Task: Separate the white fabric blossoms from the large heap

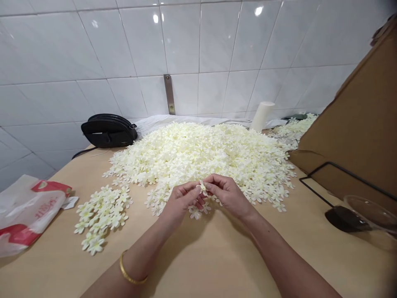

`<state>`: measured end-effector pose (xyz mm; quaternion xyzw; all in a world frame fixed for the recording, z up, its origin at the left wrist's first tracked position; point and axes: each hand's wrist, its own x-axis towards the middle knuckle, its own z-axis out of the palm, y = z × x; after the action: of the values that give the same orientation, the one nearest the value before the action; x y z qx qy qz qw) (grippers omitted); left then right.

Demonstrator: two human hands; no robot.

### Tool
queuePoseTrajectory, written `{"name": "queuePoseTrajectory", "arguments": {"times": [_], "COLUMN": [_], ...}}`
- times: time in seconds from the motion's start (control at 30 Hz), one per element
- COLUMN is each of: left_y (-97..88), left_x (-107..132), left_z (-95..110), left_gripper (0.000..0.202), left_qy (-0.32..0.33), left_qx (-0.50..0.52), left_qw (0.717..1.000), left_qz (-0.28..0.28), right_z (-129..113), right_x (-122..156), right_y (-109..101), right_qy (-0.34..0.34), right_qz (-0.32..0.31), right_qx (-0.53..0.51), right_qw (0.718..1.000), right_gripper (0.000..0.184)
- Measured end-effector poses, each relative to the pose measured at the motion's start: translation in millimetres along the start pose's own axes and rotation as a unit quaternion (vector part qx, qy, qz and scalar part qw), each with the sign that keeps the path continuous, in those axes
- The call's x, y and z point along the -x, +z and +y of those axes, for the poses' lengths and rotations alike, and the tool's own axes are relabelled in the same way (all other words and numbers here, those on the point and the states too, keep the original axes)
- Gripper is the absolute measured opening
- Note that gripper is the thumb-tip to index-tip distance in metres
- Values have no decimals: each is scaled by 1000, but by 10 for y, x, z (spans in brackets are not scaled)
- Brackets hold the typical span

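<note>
This looks like a handcraft workspace, in a home or workshop, unclear which: a flower heap (pixel 201 151) lies on a bench (pixel 201 265), glossy wall tiles (pixel 182 41) behind the heap, a cardboard panel (pixel 350 111) to its right.

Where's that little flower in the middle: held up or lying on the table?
Held up: the left hand and right hand pinch the flower between them, above the table.

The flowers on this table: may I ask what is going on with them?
A person's left hand and right hand together hold one small pale flower, at the near edge of a big heap of similar flowers. A smaller group of flowers lies apart on the table, to the left, near a red-and-white plastic bag.
</note>
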<state>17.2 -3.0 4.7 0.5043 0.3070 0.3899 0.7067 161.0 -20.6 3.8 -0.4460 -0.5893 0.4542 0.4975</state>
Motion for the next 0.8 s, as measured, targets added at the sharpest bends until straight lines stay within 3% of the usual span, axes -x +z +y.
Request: {"name": "queuePoseTrajectory", "arguments": {"times": [0.1, 0.17, 0.3, 0.4, 0.5, 0.57, 0.67, 0.73, 0.8], "left_y": [7, -23, -116, -130, -67, -5, 58, 61, 37], "left_x": [12, 4, -23, -21, 10, 37, 52, 32, -7], "left_z": [-14, -25, -11, 11, -10, -49, -109, -128, -129], "left_gripper": [14, 13, 14, 13, 10, 9, 10, 8, 6], "left_qy": [10, 9, -21, -38, -23, 10, 80, 95, 80], "left_qx": [-56, -59, -20, -16, -67, -121, -165, -148, -105], "left_qw": [998, 997, 1000, 999, 997, 990, 972, 971, 977], "left_qz": [35, 46, 12, -2, 28, 77, 144, 161, 167], "right_z": [26, 25, 1, -10, -6, 9, 48, 79, 107], "right_x": [4, 12, 15, 15, 42, 70, 99, 98, 86], "right_y": [33, 49, 5, -42, 24, 152, 366, 441, 436], "right_qy": [-3, 4, 41, 40, 20, -25, -128, -168, -175], "right_qz": [31, 15, -50, -64, -48, 13, 133, 155, 152], "right_qx": [42, 16, -84, -78, 27, 180, 427, 480, 418], "right_qw": [999, 1000, 994, 994, 998, 983, 885, 847, 878], "right_gripper": [16, 15, 15, 14, 8, 9, 14, 16, 15]}}
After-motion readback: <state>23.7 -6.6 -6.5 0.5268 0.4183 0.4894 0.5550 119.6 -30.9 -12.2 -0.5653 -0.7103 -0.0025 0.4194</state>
